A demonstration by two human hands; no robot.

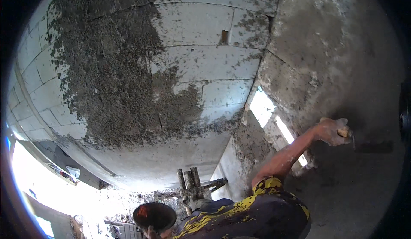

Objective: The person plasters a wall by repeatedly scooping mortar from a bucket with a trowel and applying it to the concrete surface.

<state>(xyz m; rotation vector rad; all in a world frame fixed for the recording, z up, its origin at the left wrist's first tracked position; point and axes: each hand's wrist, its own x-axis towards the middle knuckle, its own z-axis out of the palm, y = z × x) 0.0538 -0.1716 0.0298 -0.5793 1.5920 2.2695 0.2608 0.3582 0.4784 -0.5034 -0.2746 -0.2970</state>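
Head view: from 9 round to 1 o'clock spreads a wall of pale blocks (pixel 192 25), with rough dark mortar (pixel 115 76) clinging to it at 10. From 2 to 5 runs a grey wall (pixel 359 187), smoother in its lower part; an even finish there probably wants long, overlapping strokes and steady pressure.

A bright opening (pixel 262 106) sits near 3 o'clock, so its edges likely call for lighter, shorter passes. Scaffold poles (pixel 188 181) stand near 6; footing and elbow are best kept well away from them.

At 7 o'clock is a dark round bowl (pixel 154 215), its contents too dim to name. Holding it level and closer to the working side would probably save reaching.

Just past 3 o'clock, the right hand (pixel 330 132) has its fingers wrapped round the handle of a trowel (pixel 374 147), whose dark blade lies along the grey wall. Tipping the leading edge up slightly should prevent gouging.

Smallest, the left hand (pixel 151 232) shows fingers gripping the bowl's near rim; the rest is hidden.
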